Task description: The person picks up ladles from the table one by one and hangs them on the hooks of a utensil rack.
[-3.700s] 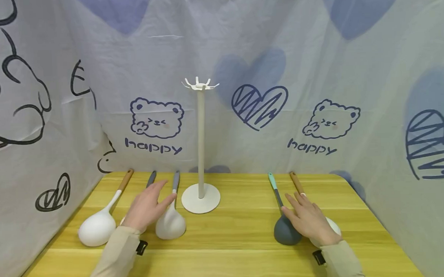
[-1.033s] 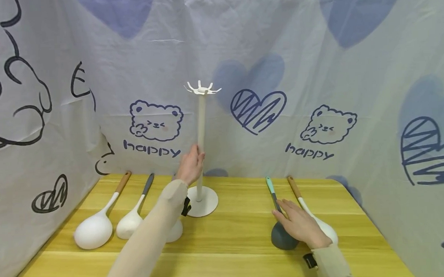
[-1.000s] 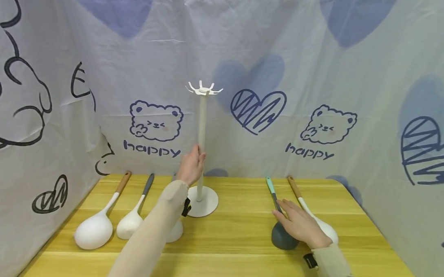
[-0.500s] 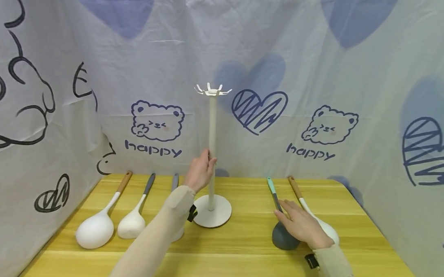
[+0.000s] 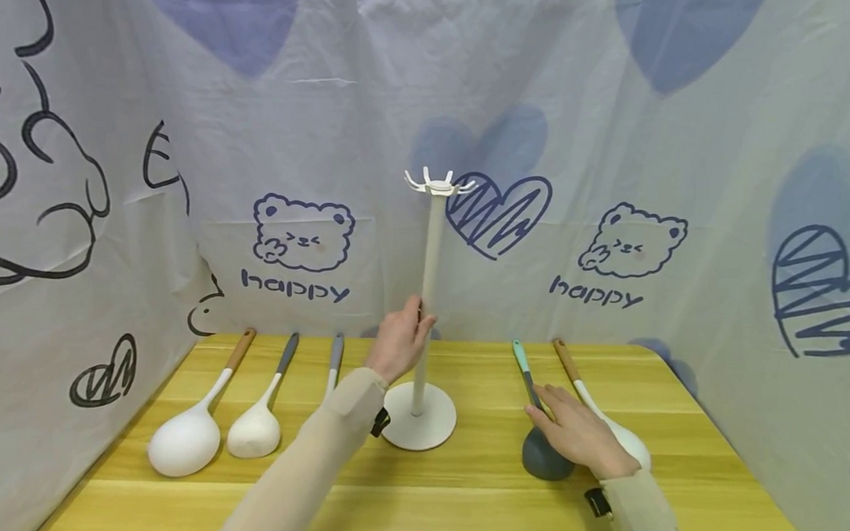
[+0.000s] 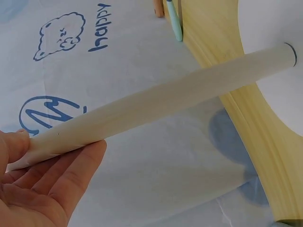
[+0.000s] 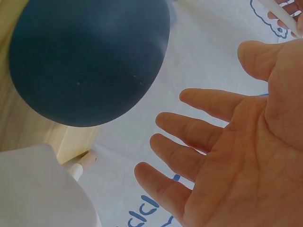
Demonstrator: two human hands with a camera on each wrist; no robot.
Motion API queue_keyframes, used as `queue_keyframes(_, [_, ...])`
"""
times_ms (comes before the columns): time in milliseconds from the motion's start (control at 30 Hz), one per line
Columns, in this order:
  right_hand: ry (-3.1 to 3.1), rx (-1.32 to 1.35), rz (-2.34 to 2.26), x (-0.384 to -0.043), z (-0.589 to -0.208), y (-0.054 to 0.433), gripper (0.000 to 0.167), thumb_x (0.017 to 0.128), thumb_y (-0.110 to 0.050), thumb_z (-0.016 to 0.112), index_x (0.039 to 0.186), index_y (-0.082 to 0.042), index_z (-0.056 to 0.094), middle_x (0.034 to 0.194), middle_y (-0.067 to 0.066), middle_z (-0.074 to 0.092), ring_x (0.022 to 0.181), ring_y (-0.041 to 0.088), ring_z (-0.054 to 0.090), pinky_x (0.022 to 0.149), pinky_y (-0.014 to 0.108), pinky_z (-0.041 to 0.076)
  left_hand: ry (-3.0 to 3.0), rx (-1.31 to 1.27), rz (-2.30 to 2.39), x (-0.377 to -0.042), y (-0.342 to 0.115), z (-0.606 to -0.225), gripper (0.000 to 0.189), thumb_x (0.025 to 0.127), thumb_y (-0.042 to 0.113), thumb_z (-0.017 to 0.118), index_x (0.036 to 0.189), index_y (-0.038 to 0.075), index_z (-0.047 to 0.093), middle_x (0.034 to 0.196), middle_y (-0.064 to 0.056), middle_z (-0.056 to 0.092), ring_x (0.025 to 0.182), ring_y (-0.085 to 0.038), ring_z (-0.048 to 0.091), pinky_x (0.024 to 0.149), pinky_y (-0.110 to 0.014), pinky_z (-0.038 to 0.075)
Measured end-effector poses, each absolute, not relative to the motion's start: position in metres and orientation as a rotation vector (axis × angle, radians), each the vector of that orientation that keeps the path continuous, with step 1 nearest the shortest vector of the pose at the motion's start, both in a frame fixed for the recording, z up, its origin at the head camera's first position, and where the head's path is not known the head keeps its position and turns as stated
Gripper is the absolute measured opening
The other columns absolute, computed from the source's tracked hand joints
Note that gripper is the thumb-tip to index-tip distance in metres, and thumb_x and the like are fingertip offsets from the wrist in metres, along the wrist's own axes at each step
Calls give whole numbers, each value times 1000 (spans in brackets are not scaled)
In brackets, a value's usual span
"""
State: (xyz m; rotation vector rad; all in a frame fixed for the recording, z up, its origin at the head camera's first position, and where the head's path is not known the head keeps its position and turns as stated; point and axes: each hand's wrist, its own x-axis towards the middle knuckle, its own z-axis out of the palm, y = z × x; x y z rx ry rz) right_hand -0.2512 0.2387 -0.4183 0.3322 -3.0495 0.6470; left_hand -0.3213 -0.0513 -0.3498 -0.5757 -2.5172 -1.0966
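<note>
My left hand (image 5: 399,340) grips the pole of a white hook stand (image 5: 434,249), which leans slightly right. In the left wrist view, thumb and fingers wrap the lower part of the pole (image 6: 165,99). Whether the stand's round base (image 5: 431,433) touches the table cannot be told. My right hand (image 5: 578,428), fingers straight and spread, hovers over a dark ladle (image 5: 544,460) with a mint-tipped handle and a white ladle (image 5: 631,446) with a brown handle. In the right wrist view its palm shows nothing held, beside the dark bowl (image 7: 90,61).
On the left lie a big white ladle (image 5: 185,442) with a brown handle and a smaller white ladle (image 5: 255,431) with a dark grey handle. A third ladle's light grey handle (image 5: 336,351) shows; my left forearm covers its bowl. Printed cloth (image 5: 391,102) hangs behind the wooden table (image 5: 489,498).
My left hand moved from above the left ladles to the stand and gripped its pole. The stand has shifted right and towards me, now leaning slightly. The right hand has hardly moved.
</note>
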Motion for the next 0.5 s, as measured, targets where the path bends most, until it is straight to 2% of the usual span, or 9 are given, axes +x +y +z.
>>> queue_keyframes(100, [-3051,333,641,-251,-419,239,68,102,-57,35,150,-8,40,152,26,37,141,45,33,110,65,32,-2514,-582,-1125,-318,-48,-349,16,104,21,49,105,5,50,83,-10,62,72,-19,60,60,-29,54])
queue_keyframes(333, [-3036,304,643,-250,-419,237,69,101,-59,36,148,-8,43,151,24,40,140,44,35,109,65,33,-2478,-621,-1099,-310,-41,-350,16,103,22,51,105,6,51,76,-7,58,64,-17,56,52,-26,50])
queue_keyframes(500, [-2992,302,634,-253,-419,236,67,99,-58,42,143,-8,49,145,18,51,134,39,47,105,60,40,-2449,-652,-1102,-308,-37,-352,15,102,20,52,104,5,51,77,-8,61,64,-16,58,53,-25,51])
